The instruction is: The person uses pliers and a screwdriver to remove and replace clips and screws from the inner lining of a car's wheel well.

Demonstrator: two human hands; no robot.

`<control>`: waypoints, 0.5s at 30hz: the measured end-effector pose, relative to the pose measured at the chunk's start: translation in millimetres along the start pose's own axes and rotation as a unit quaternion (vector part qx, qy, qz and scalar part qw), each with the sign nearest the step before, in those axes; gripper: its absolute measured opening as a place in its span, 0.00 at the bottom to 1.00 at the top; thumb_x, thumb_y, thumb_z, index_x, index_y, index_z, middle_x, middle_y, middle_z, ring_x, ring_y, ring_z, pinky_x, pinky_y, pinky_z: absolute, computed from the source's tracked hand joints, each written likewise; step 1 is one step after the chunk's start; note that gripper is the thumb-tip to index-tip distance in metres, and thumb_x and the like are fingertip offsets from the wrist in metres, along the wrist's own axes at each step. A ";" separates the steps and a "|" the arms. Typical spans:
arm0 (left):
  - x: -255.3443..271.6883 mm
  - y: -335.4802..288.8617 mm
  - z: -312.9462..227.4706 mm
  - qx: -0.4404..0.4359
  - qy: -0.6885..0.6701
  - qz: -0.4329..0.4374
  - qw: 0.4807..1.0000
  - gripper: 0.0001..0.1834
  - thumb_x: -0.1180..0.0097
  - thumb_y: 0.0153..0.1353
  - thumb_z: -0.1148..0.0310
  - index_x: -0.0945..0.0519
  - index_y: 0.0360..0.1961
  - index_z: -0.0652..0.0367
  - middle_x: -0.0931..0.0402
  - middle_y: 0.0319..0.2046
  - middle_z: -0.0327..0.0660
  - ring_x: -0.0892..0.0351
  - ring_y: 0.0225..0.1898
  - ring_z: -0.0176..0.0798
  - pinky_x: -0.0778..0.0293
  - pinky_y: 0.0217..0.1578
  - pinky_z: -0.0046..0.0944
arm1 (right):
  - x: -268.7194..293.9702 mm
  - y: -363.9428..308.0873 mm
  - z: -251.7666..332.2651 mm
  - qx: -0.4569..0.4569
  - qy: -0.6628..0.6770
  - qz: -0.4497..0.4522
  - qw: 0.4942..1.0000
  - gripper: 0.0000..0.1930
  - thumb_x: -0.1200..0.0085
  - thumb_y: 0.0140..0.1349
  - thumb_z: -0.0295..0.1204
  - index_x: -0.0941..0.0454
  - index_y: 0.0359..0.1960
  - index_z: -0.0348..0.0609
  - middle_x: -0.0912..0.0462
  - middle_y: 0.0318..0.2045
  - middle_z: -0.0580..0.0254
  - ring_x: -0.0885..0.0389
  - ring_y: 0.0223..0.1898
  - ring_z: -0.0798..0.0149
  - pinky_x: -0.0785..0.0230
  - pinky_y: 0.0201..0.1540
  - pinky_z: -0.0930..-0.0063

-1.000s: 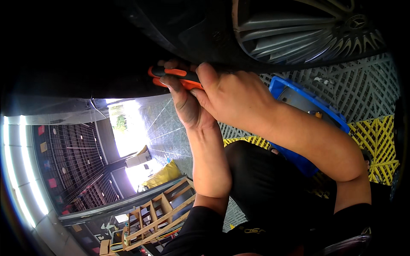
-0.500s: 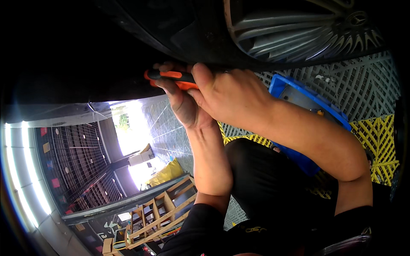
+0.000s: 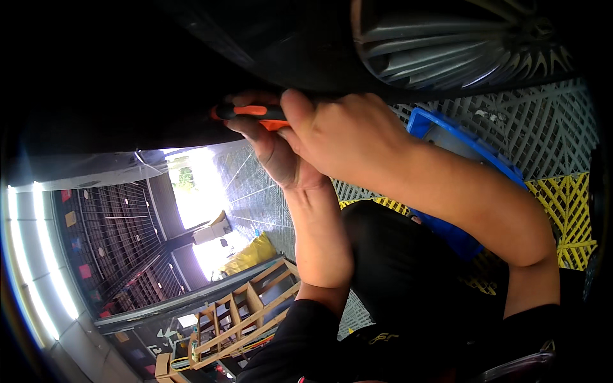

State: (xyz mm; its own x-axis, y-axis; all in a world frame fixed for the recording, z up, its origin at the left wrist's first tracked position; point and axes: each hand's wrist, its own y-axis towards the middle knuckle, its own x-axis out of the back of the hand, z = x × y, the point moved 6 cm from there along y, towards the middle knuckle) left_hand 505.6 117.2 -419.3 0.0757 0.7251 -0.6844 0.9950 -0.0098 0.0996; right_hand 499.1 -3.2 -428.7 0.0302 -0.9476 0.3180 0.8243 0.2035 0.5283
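My left hand (image 3: 274, 153) reaches up, its fingers closed around the front part of an orange-and-black handled tool (image 3: 252, 110). My right hand (image 3: 351, 131) grips the same tool farther back, its thumb lying along the handle. The tool's working end points left into deep shadow, so its exact kind cannot be made out. Just above both hands is the dark tyre (image 3: 306, 48) of a car wheel with a silver spoked rim (image 3: 440, 48). Dark smudges mark the left fingers and palm.
Below the wheel, a blue plastic bin (image 3: 472, 142) stands on grey and yellow slatted floor tiles (image 3: 562, 217). My dark-clothed knee (image 3: 389, 255) is under my right forearm. At lower left are a wooden rack (image 3: 239, 319), a yellow bag (image 3: 249, 255) and a bright doorway (image 3: 191, 191).
Both hands and the tool have shifted slightly left relative to the wheel, still gripping. The view has moved a little, so the wheel and bin sit farther right.
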 end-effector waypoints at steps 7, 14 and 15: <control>-2.6 -9.1 -11.8 -0.049 0.119 -0.070 0.989 0.26 0.39 0.70 0.47 0.23 0.60 0.52 0.20 0.54 0.33 0.22 0.58 0.36 0.30 0.65 0.40 | 2.1 -2.1 9.8 -0.039 0.013 -0.006 0.999 0.16 0.41 0.67 0.41 0.27 0.40 0.41 0.17 0.18 0.54 0.14 0.19 0.50 0.22 0.20 0.59; -18.9 -36.9 -6.5 -0.020 0.503 -0.047 0.863 0.39 0.29 0.60 0.68 0.33 0.70 0.67 0.23 0.58 0.53 0.23 0.58 0.46 0.27 0.62 0.44 | -42.8 -83.1 -55.2 -0.071 0.147 -0.090 0.982 0.19 0.39 0.67 0.41 0.26 0.46 0.38 0.14 0.23 0.53 0.13 0.25 0.45 0.21 0.27 0.57; -13.6 -43.8 -15.0 0.028 0.554 -0.049 0.830 0.38 0.29 0.60 0.67 0.31 0.69 0.67 0.22 0.58 0.53 0.22 0.58 0.44 0.27 0.62 0.45 | -50.9 -99.7 -68.3 -0.060 0.157 -0.114 0.979 0.19 0.38 0.66 0.41 0.26 0.47 0.37 0.15 0.23 0.53 0.12 0.26 0.45 0.20 0.28 0.57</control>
State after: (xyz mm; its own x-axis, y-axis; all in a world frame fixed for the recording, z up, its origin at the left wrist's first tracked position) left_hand 460.0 118.1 -403.4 -0.0814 0.9124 0.4012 0.9967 0.0765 0.0282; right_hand 454.0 8.0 -551.4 -0.0060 -0.9978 -0.0656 0.8900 -0.0352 0.4545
